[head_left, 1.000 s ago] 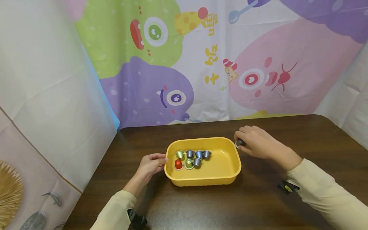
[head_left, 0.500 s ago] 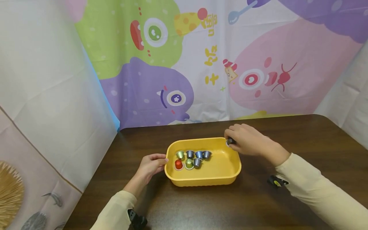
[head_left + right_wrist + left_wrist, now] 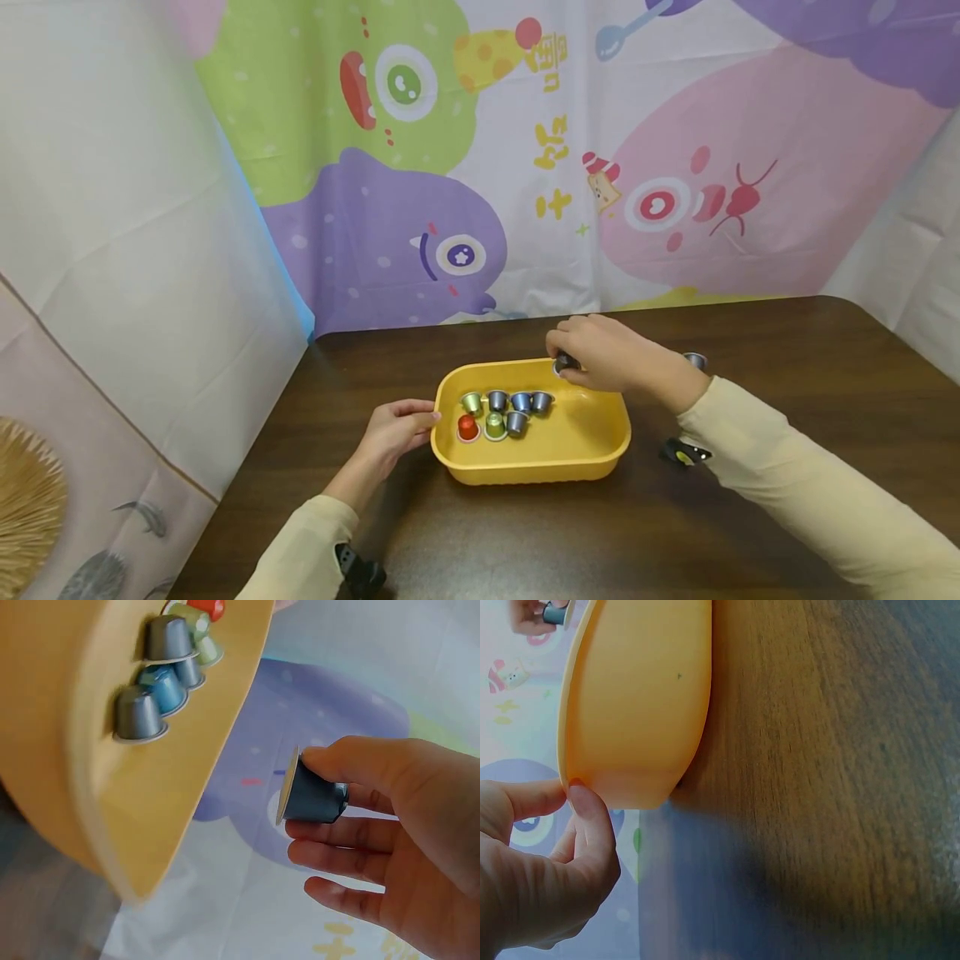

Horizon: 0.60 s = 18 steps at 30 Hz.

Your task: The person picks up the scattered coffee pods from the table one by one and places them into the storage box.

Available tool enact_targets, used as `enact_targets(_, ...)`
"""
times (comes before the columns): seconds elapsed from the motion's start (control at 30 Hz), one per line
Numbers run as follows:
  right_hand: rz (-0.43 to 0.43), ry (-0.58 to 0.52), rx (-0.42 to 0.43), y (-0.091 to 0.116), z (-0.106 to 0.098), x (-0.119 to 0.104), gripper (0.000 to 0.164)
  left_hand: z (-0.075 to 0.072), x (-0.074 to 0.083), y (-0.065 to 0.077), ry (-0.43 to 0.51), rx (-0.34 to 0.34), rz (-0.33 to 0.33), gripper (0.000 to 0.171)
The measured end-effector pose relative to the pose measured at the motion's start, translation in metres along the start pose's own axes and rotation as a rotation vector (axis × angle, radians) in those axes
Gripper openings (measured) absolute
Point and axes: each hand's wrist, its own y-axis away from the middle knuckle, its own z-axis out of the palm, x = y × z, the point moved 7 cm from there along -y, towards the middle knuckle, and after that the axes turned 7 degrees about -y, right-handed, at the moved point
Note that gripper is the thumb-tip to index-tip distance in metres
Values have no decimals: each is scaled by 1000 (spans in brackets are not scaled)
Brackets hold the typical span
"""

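Note:
My left hand (image 3: 392,433) pinches the left rim of a yellow plastic tub (image 3: 531,473) between thumb and fingers; the left wrist view has this grip up close. Over the tub's far edge, my right hand (image 3: 609,352) holds a dark coffee capsule (image 3: 316,793). In the right wrist view the capsule lies sideways between thumb and fingers, its pale lid facing the tub. Inside, toward the left, are several other capsules: a red capsule (image 3: 467,427), green ones, a blue capsule (image 3: 521,402) and grey ones, including a grey capsule (image 3: 541,402).
Another grey capsule (image 3: 695,360) rests on the dark wooden table (image 3: 525,542), behind my right wrist. A cartoon-printed curtain (image 3: 420,233) hangs along the table's far edge. White cloth (image 3: 135,233) hangs at the left side.
My right hand has moved left with the dark capsule, from beyond the tub's right end to over its far edge. A grey capsule has come into view behind the wrist. The left hand stays put.

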Motion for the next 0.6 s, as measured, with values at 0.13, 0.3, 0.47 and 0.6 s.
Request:
enact_targets(0.13, -2, -37, -43, -11, 2, -3, 16, 0, 0, 0, 0, -2, 2, 28)
enact_targets(0.3, 28, -84, -127, -22, 7, -4, 16, -1, 0, -1, -3, 1, 5, 28)
enact_targets(0.47, 59, -130, -231, -35, 15, -6, 14, -1, 0, 0, 8, -2, 13, 29)
enact_targets(0.6, 80, -185, -341, -43, 25, -7, 13, -1, 1, 1, 24, -10, 30, 30)
